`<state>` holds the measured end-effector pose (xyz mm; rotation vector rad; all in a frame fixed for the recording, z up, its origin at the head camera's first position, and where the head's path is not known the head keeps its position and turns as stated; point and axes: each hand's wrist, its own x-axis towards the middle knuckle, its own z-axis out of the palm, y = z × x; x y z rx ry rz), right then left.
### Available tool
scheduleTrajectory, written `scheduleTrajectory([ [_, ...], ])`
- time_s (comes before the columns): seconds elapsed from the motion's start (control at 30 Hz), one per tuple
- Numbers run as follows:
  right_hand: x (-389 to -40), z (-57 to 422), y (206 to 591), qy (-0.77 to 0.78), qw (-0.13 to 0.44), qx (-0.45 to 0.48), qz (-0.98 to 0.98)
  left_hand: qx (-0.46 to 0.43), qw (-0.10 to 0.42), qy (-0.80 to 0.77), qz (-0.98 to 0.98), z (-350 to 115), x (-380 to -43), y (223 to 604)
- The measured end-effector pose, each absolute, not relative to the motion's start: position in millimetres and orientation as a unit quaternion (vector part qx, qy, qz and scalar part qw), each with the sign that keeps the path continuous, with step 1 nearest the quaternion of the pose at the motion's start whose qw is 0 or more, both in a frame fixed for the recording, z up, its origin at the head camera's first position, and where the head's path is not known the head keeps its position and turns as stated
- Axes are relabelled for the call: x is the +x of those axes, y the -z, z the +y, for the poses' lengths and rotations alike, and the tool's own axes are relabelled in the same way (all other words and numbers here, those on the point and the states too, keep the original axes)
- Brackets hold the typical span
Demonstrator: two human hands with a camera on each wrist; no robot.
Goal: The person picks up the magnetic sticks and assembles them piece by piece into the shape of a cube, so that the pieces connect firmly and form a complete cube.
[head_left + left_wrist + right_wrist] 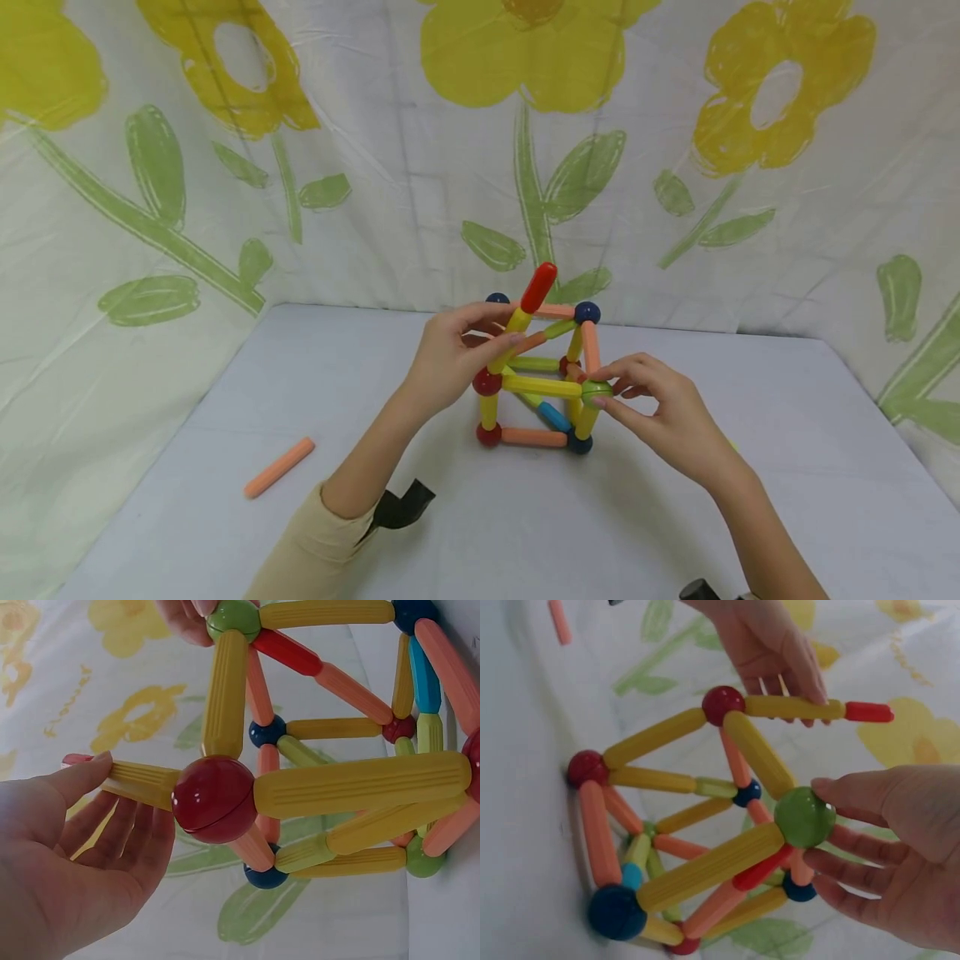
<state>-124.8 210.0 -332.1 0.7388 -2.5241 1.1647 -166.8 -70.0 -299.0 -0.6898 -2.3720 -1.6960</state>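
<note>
A box-shaped frame of magnetic rods and balls stands on the table (480, 533). My left hand (453, 358) pinches a yellow rod (146, 784) whose lower end meets the red ball (214, 800) at the frame's near left top corner. That rod leans up and away, with a red rod (538, 287) joined to its upper end. Thumb and fingertips of my right hand (667, 408) hold the green ball (805, 817) at the near right top corner. Between these two balls runs a yellow rod (542, 386). Blue balls (587, 312) mark the far top corners.
A loose orange rod (279, 468) lies on the table at the left. Partly hidden behind the right wrist is a small yellow-green piece (733, 445). A white cloth with painted flowers (360, 208) hangs behind the table.
</note>
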Motion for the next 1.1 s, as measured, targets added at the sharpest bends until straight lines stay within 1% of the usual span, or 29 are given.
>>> scheduleTrajectory([
  [0.2, -124.9, 210.4, 332.7, -0.405, 0.132, 0.256, -0.868, -0.221, 0.065, 0.52, -0.823, -62.4, -181.2, 300.1],
  [0.43, -125.3, 210.6, 333.2, -0.406, 0.137, 0.262, -0.865, -0.212, 0.035, 0.478, -0.851, -53.1, -191.7, 300.6],
  [0.63, -125.7, 210.4, 332.6, -0.406, 0.133, 0.258, -0.867, -0.214, 0.023, 0.439, -0.872, -47.5, -197.3, 303.6],
  [0.8, -126.3, 210.6, 333.3, -0.406, 0.131, 0.258, -0.867, -0.202, 0.002, 0.399, -0.895, -44.0, -199.8, 306.0],
  [1.1, -126.6, 210.6, 333.9, -0.409, 0.129, 0.254, -0.867, -0.202, -0.011, 0.393, -0.897, -42.9, -199.1, 307.2],
])
